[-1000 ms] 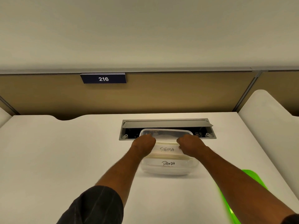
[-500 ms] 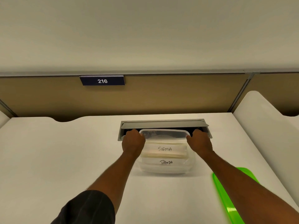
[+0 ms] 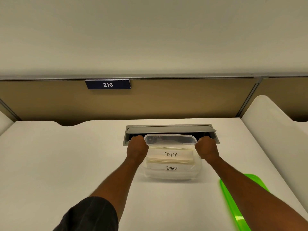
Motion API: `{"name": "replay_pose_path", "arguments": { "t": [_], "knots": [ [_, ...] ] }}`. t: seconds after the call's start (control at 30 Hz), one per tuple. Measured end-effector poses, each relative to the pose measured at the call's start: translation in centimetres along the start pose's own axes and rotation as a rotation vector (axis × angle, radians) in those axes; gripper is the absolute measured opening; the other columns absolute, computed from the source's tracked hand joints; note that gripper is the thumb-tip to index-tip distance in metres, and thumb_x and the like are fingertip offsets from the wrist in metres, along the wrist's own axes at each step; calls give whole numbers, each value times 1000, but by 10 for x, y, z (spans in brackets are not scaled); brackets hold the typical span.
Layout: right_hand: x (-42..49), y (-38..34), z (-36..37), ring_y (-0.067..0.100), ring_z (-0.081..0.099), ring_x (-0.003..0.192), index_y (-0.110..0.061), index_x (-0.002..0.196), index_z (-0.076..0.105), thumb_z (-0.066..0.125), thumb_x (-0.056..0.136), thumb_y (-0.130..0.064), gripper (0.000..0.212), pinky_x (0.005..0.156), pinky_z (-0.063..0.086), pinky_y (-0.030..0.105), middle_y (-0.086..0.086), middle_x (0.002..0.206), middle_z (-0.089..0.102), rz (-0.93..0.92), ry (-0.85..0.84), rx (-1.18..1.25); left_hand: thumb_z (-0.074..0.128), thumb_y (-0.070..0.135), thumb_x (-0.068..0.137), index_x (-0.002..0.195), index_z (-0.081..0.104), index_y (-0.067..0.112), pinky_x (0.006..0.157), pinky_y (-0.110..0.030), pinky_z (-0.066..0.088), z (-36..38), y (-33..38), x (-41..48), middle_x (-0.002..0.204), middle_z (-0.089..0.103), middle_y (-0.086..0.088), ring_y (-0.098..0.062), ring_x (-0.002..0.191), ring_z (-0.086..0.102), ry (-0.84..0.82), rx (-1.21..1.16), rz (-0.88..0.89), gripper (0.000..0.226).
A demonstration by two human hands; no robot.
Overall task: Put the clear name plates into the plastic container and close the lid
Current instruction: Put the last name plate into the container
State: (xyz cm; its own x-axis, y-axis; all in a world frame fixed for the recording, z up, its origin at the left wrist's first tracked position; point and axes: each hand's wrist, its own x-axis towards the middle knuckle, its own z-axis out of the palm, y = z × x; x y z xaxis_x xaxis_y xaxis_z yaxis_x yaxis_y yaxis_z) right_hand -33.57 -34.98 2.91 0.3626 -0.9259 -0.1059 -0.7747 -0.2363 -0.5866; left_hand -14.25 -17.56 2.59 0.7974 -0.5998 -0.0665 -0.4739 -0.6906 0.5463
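Where the pale tabletop [image 3: 66, 164] meets a tan partition panel [image 3: 166, 100], a dark blue sign [image 3: 107, 84] reading 216 just under the panel's grey top rail. Above that, plain off-white wall. Further white desk surfaces at the far left and right edges. Set into the tabletop near its back edge, a grey cable hatch [image 3: 170, 129] with its flap raised and a dark cavity below.

Directly in front of the hatch, resting on the tabletop: the plastic container [image 3: 171, 174], clear, uncovered, its far rim overlapping the hatch opening. Inside, clear name plates [image 3: 170, 160] stacked flat, two handwritten labels legible, SIGMA above and DANDA nearer the camera. At lower right, well apart from the container, a bright green lid [image 3: 231, 197], lying on the tabletop and partly hidden behind the right forearm.

Left hand [image 3: 137, 149] curled closed against the container's left rim near the far corner, knuckles up, fingers wrapped over the edge. Right hand [image 3: 206, 148] likewise curled closed at the right rim, opposite the left. Fingertips of both out of sight, so grip below the rim impossible to tell. Dark short sleeve [image 3: 90, 215] on the left arm at the bottom edge.
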Motion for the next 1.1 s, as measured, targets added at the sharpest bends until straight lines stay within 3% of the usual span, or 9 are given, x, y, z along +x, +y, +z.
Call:
{"name": "replay_pose_path", "arguments": {
  "t": [0.1, 0.27, 0.43, 0.6, 0.7, 0.8, 0.9, 1.0, 1.1],
  "knots": [
    [-1, 0, 1, 27, 61, 76, 6, 94, 65, 60, 90, -8, 15, 71, 47, 28, 18, 83, 63, -2, -18, -1, 52, 4, 92, 96, 63, 1, 71, -29, 52, 1, -1, -1, 95, 68, -15, -27, 86, 66, 2, 12, 3, 12],
    [-6, -1, -1, 33, 65, 89, 5, 97, 63, 59, 90, -6, 13, 78, 50, 31, 23, 95, 66, -18, -35, 5, 54, 6, 93, 99, 64, 1, 81, -35, 57, -5, 1, -2, 99, 69, -16, -29, 90, 66, 4, 2, 19, 13],
    [-13, -7, -7, 34, 64, 94, 5, 101, 62, 59, 89, -4, 15, 78, 47, 30, 23, 100, 66, -50, -31, -44, 45, 8, 94, 103, 63, -2, 69, -35, 47, -15, 5, -9, 101, 66, -20, -36, 93, 64, 17, -2, -8, 22],
    [-24, -12, -12, 34, 64, 96, 4, 102, 62, 59, 88, -1, 15, 82, 51, 33, 22, 102, 66, -83, -21, -67, 46, 13, 99, 113, 61, 4, 90, -39, 54, -20, 2, -24, 113, 66, -15, -30, 103, 64, 21, -17, 66, 23],
    [-33, -15, -16, 35, 64, 93, 4, 98, 63, 58, 87, 1, 12, 74, 47, 31, 22, 99, 66, -104, -20, -68, 46, 10, 96, 110, 61, 4, 81, -31, 51, -28, 0, -35, 110, 67, -13, -28, 99, 65, 27, 44, 55, 21],
    [-42, -18, -21, 36, 63, 93, 5, 96, 62, 55, 87, 2, 11, 76, 49, 34, 23, 99, 65, -108, -12, -67, 46, 4, 92, 103, 62, 1, 71, -30, 48, -38, 1, -46, 105, 67, -16, -31, 93, 65, 19, 32, 29, 19],
    [-51, -21, -24, 36, 62, 93, 5, 95, 62, 55, 87, 3, 11, 80, 50, 35, 23, 98, 65, -126, 2, -51, 46, 3, 91, 99, 62, 0, 70, -31, 48, -46, -2, -55, 102, 68, -17, -32, 91, 66, 30, 15, 24, 18],
    [-63, -22, -27, 32, 60, 83, 5, 91, 62, 56, 87, 2, 7, 72, 46, 30, 22, 94, 65, -132, -5, -49, 45, 1, 89, 91, 60, 1, 69, -35, 51, -51, -9, -66, 96, 67, -17, -32, 84, 65, 42, -3, 17, 15],
    [-74, -20, -29, 32, 62, 85, 5, 90, 62, 55, 88, 0, 9, 70, 43, 28, 21, 92, 66, -157, -15, -55, 47, -1, 87, 86, 60, 3, 63, -32, 48, -53, -18, -77, 93, 68, -16, -24, 72, 60, 55, -29, 14, 13]
  ]
}}
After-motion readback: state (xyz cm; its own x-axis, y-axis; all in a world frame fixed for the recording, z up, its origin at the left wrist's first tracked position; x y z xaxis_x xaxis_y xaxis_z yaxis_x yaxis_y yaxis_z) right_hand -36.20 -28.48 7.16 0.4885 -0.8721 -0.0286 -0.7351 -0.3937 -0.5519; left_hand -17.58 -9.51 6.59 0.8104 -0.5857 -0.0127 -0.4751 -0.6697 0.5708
